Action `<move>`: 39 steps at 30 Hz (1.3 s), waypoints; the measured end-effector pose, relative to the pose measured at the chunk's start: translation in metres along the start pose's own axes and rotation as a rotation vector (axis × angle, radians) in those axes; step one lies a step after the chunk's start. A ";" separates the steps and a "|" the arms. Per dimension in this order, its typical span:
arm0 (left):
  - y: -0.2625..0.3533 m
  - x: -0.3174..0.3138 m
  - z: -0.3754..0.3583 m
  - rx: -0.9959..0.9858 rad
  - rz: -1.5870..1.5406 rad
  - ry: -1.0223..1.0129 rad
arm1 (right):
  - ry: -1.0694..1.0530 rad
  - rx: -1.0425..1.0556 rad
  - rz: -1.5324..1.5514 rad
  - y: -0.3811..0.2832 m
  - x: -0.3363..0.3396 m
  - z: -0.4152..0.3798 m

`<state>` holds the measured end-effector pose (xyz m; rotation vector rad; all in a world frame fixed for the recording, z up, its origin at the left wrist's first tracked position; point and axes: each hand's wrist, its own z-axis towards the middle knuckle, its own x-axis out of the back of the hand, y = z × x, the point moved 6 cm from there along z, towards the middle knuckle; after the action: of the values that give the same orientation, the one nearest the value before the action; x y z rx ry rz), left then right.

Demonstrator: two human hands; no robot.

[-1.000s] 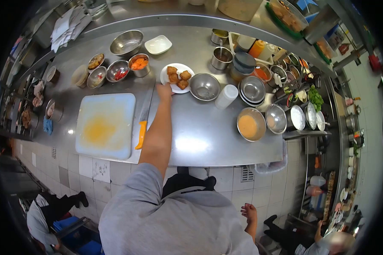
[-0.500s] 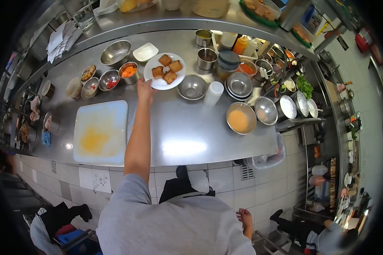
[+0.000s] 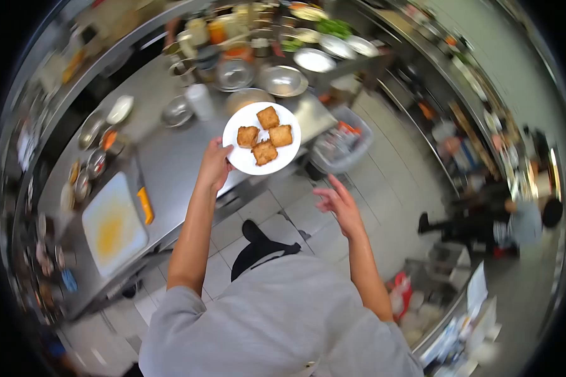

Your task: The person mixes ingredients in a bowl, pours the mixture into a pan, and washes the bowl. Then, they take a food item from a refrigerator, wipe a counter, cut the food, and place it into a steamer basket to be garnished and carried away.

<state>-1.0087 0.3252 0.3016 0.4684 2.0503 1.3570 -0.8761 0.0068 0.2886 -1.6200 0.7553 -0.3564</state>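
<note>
My left hand (image 3: 216, 166) grips the left edge of a round white plate (image 3: 287, 157), its thumb over the rim. Several browned, fried square pieces (image 3: 280, 135) lie on the plate, which hangs over the counter's front edge. Lower and to the right, my right hand (image 3: 341, 204) is in the air with its fingers apart and nothing in it. Behind the plate, partly covered by it, is a metal bowl (image 3: 239, 99) of orange-beige liquid.
A knife with an orange handle (image 3: 145, 206) lies beside a yellow-stained cutting board (image 3: 132, 242) on the steel counter (image 3: 170, 147). A plastic bin (image 3: 349, 164) stands at the counter's right end. At right, another person (image 3: 525, 223) stands by the shelving.
My left hand has brought the plate right and nearer to me. My right hand has risen from my side towards the plate. The view has turned right, and the orange-handled knife now shows.
</note>
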 end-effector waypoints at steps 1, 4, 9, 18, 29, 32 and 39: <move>-0.016 -0.031 -0.011 0.029 0.012 -0.068 | 0.018 -0.004 0.031 -0.003 0.010 -0.013; -0.065 -0.118 -0.050 0.120 0.071 -0.294 | 0.108 -0.021 0.114 -0.008 0.049 -0.060; -0.169 -0.245 -0.118 0.225 0.026 -0.591 | 0.399 -0.006 0.185 0.020 0.142 -0.160; -0.263 -0.418 -0.236 0.619 0.194 -1.192 | 1.012 0.263 0.464 0.055 0.239 -0.360; -0.412 -0.274 -0.038 0.597 0.646 -0.786 | 1.445 0.312 0.484 0.076 0.366 -0.471; -0.454 -0.138 0.036 0.468 0.875 -0.618 | 1.446 0.330 0.548 0.071 0.423 -0.440; -0.463 -0.072 0.044 0.857 1.388 -0.478 | 1.426 0.462 0.549 0.015 0.575 -0.321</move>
<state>-0.9036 0.1238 -0.1112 2.6015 1.6870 0.6332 -0.6543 -0.6113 0.2328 -0.4649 1.9250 -1.1980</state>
